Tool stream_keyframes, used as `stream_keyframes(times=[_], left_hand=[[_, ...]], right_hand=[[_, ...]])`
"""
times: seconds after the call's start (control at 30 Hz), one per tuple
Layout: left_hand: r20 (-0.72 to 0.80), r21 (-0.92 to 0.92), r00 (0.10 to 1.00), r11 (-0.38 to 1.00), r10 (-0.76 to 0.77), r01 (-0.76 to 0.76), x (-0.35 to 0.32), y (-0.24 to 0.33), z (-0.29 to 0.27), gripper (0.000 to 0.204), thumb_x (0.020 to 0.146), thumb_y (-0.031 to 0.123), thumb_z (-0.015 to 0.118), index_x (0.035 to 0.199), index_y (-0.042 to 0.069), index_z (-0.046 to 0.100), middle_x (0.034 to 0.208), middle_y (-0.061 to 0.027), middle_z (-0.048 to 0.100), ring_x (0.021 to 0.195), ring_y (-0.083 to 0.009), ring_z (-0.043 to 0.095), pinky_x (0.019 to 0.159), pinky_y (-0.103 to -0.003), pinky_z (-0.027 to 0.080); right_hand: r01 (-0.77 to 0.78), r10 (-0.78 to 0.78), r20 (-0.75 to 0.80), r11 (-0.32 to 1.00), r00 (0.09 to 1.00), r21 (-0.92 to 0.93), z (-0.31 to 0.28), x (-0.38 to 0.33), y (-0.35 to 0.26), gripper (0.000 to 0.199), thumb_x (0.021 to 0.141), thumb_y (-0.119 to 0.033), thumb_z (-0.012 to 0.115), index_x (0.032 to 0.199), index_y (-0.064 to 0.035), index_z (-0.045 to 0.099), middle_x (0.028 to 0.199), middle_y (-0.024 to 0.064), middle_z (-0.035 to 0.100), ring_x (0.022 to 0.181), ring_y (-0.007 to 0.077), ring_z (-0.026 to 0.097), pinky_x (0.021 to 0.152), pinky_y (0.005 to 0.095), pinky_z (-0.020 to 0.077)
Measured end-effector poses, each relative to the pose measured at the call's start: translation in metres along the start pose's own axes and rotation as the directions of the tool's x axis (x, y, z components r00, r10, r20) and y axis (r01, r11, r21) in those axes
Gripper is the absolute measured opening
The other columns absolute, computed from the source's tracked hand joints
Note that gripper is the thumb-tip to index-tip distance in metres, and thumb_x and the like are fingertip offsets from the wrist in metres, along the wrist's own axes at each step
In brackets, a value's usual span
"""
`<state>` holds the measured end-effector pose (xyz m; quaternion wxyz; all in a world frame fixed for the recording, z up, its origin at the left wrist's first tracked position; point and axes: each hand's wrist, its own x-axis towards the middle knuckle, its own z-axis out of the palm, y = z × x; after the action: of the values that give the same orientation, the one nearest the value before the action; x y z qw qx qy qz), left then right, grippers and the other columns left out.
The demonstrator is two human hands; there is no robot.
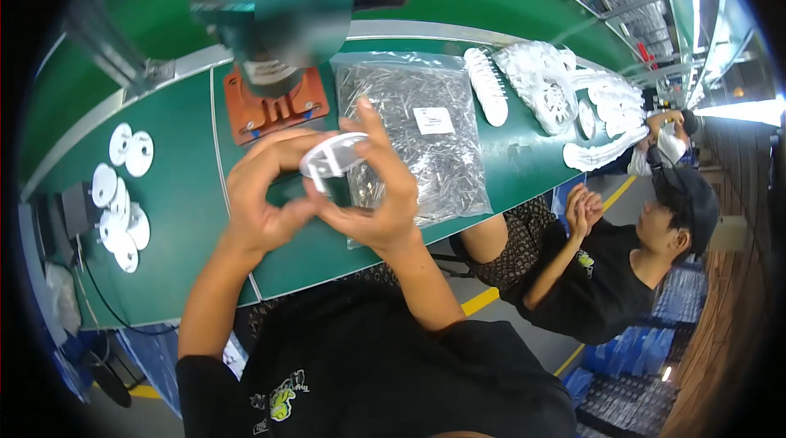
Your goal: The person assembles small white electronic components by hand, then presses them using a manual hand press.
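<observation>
Both of my hands hold one white round plastic disc (pixel 332 158) above the green table (pixel 180 192). My left hand (pixel 262 192) grips its left and lower edge with the fingers curled over the top. My right hand (pixel 378 192) pinches its right side, thumb and fingers spread around it. Just behind the disc lies a clear bag of small metal pins (pixel 426 127) with a white label. An orange base plate (pixel 274 106) of a press machine (pixel 278 12) stands beyond my left hand.
Several white discs (pixel 123 192) lie at the table's left end. Stacks and piles of white discs (pixel 548 86) lie at the right end. A seated person in black (pixel 606 266) is at the right, hands together. Blue crates (pixel 630 356) stand on the floor.
</observation>
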<state>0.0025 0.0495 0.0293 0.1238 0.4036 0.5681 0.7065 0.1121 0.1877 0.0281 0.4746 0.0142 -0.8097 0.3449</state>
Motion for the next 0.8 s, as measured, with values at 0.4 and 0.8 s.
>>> stream_keyframes(times=[0.4, 0.8], left_hand=[[-0.335, 0.939, 0.927, 0.14, 0.168, 0.313, -0.02, -0.057, -0.192, 0.036, 0.091, 0.019, 0.064, 0.124, 0.004, 0.061, 0.128, -0.0157, 0.059, 0.118, -0.0332, 0.056, 0.1, -0.042, 0.042], [-0.361, 0.933, 0.929, 0.049, 0.083, 0.358, -0.031, -0.079, -0.212, 0.039, 0.093, 0.016, 0.06, 0.128, -0.001, 0.056, 0.136, -0.023, 0.051, 0.126, -0.0401, 0.048, 0.106, -0.045, 0.038]], right_hand=[[-0.738, 0.621, -0.442, 0.366, 0.648, -0.567, -0.207, -0.012, 0.119, 0.062, 0.074, -0.019, 0.077, 0.129, 0.0025, 0.057, 0.121, 0.0266, 0.062, 0.109, 0.0371, 0.063, 0.093, 0.042, 0.0501], [-0.697, 0.583, -0.408, 0.447, 0.702, -0.56, -0.179, -0.019, 0.142, 0.053, 0.072, -0.026, 0.077, 0.116, -0.0034, 0.06, 0.11, 0.0212, 0.066, 0.102, 0.0389, 0.062, 0.089, 0.0452, 0.0486]])
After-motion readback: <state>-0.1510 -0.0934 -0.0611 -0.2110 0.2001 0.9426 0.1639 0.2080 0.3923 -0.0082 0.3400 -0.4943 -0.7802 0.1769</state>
